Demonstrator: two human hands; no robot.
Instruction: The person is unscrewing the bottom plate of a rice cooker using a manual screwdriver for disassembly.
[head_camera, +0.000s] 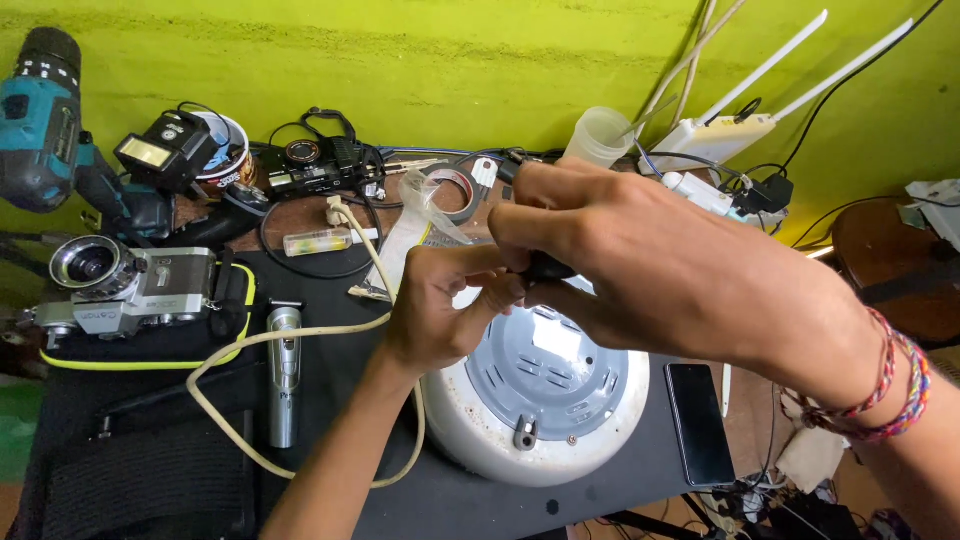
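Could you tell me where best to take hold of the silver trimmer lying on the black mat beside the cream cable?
Probably the middle of its body. The silver trimmer lies flat on the black mat, dark head away from the person, its long straight barrel bare on both sides. Come from above and pinch across the barrel from the sides, staying clear of the cream cable that loops close by its left.

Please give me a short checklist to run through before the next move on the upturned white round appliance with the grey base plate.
1. Right hand grips the black tool handle: ok.
2. Left hand steadies things at the rim of the white round appliance: ok.
3. Tool tip seated on a fastener: cannot tell, hidden by the fingers.
4. Cream power cord clear of the grey base plate: ok, it loops off to the left.
5. Black phone clear of the appliance: ok, lying apart to its right.
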